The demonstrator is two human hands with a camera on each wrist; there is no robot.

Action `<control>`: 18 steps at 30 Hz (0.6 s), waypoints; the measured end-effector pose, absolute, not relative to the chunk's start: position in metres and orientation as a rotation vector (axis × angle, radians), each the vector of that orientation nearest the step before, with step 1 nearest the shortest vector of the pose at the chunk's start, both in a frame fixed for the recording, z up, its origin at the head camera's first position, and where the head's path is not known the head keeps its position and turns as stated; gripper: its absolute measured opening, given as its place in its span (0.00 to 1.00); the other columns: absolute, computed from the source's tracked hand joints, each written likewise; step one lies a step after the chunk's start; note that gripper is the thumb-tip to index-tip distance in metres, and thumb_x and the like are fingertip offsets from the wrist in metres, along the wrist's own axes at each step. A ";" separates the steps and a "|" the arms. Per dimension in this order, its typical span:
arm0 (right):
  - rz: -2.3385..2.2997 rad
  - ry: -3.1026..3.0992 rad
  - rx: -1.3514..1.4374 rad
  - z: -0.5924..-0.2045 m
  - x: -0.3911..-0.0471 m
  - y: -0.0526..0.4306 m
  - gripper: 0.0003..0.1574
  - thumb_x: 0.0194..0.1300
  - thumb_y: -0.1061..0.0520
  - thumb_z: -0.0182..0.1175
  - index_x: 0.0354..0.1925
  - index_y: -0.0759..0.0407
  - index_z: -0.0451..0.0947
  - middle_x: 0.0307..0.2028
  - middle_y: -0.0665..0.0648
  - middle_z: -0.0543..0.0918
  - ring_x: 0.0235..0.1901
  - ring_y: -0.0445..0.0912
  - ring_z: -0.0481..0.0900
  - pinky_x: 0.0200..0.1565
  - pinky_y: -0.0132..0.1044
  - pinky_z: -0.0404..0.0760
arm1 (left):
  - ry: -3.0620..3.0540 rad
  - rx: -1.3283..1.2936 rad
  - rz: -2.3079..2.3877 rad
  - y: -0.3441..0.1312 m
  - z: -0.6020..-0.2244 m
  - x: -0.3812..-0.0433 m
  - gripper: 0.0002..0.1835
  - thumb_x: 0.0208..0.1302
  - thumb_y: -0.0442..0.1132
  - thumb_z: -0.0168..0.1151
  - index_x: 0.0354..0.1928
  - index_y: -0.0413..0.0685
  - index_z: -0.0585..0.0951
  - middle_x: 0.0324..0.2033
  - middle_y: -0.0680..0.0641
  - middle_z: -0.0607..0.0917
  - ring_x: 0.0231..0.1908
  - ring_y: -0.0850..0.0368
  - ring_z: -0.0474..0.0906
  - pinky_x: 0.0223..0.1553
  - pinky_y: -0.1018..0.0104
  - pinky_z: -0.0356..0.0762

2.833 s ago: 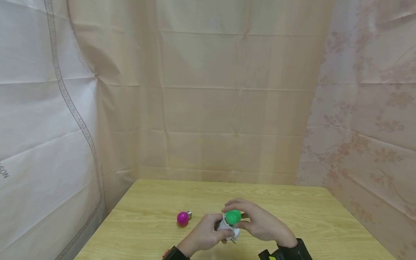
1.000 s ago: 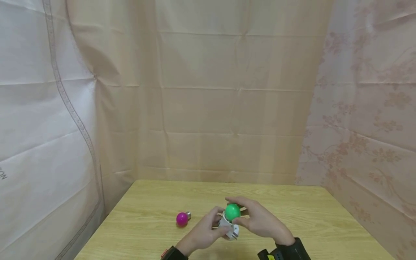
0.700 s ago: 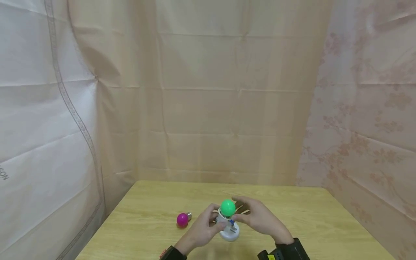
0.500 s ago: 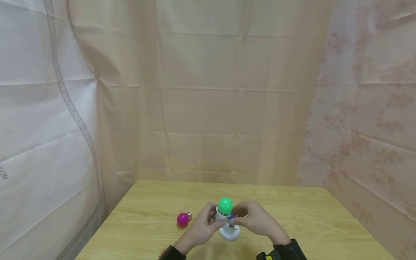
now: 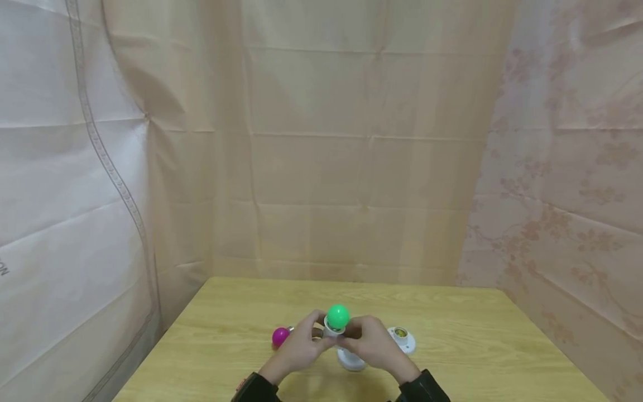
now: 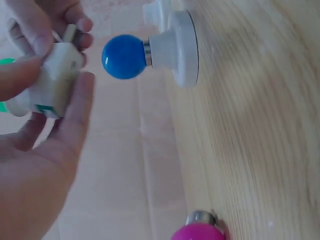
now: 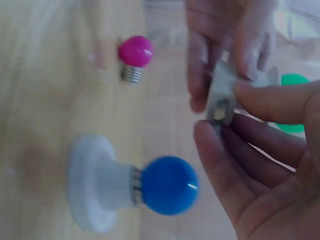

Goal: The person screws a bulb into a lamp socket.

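Above the table, my left hand grips a white plug-in lamp socket between thumb and fingers. A green bulb sits in its upper end. My right hand pinches the same socket from the other side, its thumb on the body and its fingers by the metal prongs. Beneath and behind the hands a blue bulb stands in a round white lamp base; in the head view the hands and socket hide this bulb.
A magenta bulb with a silver screw cap lies on the wooden table, left of my left hand. Beyond my right wrist is a second round white lamp base with its threaded opening bare. Cloth hangs around the table.
My right hand has left the green bulb and come down to the socket. Both hands have shifted left with it, and the second lamp base has come into view at right.
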State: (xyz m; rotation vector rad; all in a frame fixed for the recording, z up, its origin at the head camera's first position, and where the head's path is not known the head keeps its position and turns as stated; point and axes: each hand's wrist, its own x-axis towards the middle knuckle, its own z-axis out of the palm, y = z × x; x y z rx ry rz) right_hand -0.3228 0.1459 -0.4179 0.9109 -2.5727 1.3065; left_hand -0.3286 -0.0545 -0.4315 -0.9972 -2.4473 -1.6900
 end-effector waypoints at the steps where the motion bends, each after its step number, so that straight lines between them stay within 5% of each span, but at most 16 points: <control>1: 1.303 -2.571 0.893 -0.421 -0.324 0.144 0.10 0.58 0.47 0.62 0.37 0.49 0.80 0.32 0.44 0.82 0.33 0.39 0.78 0.36 0.37 0.77 | -2.467 -0.988 -1.662 -0.056 -0.433 -0.331 0.19 0.59 0.42 0.60 0.51 0.50 0.69 0.46 0.49 0.71 0.43 0.54 0.74 0.38 0.63 0.76; 18: 1.177 -2.681 0.817 -0.455 -0.334 0.126 0.03 0.51 0.56 0.65 0.27 0.53 0.80 0.23 0.43 0.78 0.26 0.36 0.73 0.28 0.33 0.75 | -2.624 -0.871 -1.390 -0.065 -0.456 -0.344 0.14 0.47 0.40 0.69 0.35 0.49 0.77 0.29 0.55 0.77 0.31 0.60 0.72 0.32 0.63 0.73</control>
